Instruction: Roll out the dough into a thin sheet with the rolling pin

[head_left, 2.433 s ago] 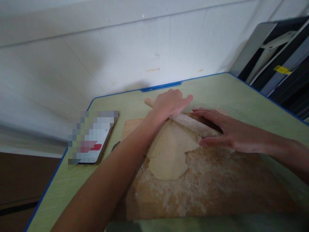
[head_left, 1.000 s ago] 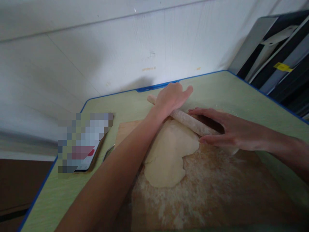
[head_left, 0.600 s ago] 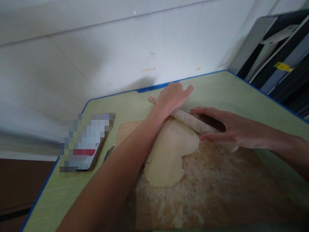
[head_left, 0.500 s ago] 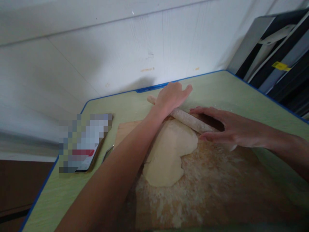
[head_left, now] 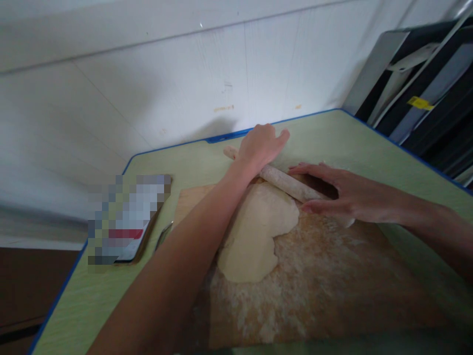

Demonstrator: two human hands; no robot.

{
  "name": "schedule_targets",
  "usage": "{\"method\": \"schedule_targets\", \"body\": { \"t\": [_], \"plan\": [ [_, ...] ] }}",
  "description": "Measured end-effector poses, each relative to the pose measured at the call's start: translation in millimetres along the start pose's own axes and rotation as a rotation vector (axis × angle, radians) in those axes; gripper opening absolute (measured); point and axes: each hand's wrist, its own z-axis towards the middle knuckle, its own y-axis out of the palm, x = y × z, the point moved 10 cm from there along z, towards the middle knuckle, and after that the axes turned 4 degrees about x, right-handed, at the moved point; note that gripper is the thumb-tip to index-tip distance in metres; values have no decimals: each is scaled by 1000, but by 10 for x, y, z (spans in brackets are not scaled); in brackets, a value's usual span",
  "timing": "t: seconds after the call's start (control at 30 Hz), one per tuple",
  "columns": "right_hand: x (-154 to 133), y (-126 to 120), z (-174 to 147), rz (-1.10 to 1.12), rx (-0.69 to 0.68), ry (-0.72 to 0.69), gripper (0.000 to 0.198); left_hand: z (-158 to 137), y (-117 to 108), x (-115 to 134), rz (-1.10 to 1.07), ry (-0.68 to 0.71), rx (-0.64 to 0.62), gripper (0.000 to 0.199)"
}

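Observation:
A pale wooden rolling pin (head_left: 283,181) lies slantwise along the far edge of a sheet of dough (head_left: 254,236). Curled over its far left part is my left hand (head_left: 261,143), thumb sticking out; the fingers are mostly hidden behind the hand. My right hand (head_left: 340,195) cups the near right end, with thumb and fingers on either side of the pin. The flattened dough, irregular with a notch in its right side, rests on a floured wooden board (head_left: 332,276). My left forearm passes over its left edge and hides part of it.
The board lies on a green table (head_left: 310,133) with blue edging, against a white wall (head_left: 177,93). A phone-like device (head_left: 136,217), partly blurred out, lies at the left beside a thin metal object (head_left: 162,235). Dark panels (head_left: 428,93) stand beyond the right edge.
The view has shifted slightly, so the scene sits a little further left. Both hands stay on the rolling pin, and the dough looks the same.

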Motion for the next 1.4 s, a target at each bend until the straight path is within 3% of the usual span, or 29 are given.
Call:
{"method": "schedule_targets", "body": {
  "t": [0.3,0.47,0.8,0.9,1.07,1.2,1.3,1.4],
  "plan": [
    [-63,8,-11,-5,-12,-71,64,1,105,-10,65,43,-74,44],
    [14,-1,-62,-23,1,-95,60,-143,108,-53,100,84,-152,37],
    [-31,-42,-103,-337,134,-267,43,-811,-245,-26,222,104,-374,37],
    [-108,-95,-137,-442,220,-307,35,-1082,-320,5,233,101,-429,46],
    [-364,-127,-275,-561,302,-438,24,-1451,-440,26,233,113,-347,50],
    [-594,-100,-413,-598,367,-593,29,-1622,-487,-54,222,86,-324,56],
    [-634,-74,-410,-575,366,-547,35,-1645,-512,-67,223,74,-310,54],
    [-570,-64,-325,-570,345,-356,40,-1589,-520,-66,257,69,-290,53]
  ]
}}
